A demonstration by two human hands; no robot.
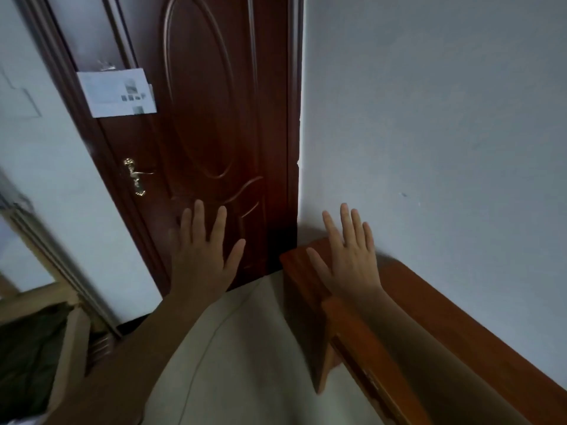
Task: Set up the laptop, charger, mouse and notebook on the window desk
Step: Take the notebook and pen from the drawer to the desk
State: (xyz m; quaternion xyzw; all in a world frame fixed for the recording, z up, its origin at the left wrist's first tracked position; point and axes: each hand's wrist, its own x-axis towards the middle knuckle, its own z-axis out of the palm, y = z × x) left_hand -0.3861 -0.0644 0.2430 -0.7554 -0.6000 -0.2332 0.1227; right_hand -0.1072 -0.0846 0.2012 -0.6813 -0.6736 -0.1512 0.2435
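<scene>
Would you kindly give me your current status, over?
Left hand open, right hand open, both empty. Laptop, charger, mouse, notebook not in view. Door ahead, wooden furniture at right.

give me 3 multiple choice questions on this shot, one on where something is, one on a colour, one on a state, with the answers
1. Where is the white paper sheet?
A. on the door, above the handle
B. lying on the floor
C. taped to the wall on the right

2. What colour is the handle?
A. black
B. gold
C. white

3. How are the left hand and right hand?
A. both gripping a laptop
B. one turning the handle
C. both open, fingers spread, holding nothing

Answers:
1 A: the sheet sits on the door, higher than the handle.
2 B: the metal shines gold against the dark wood.
3 C: the fingers are straight and apart, with nothing in them.
</scene>
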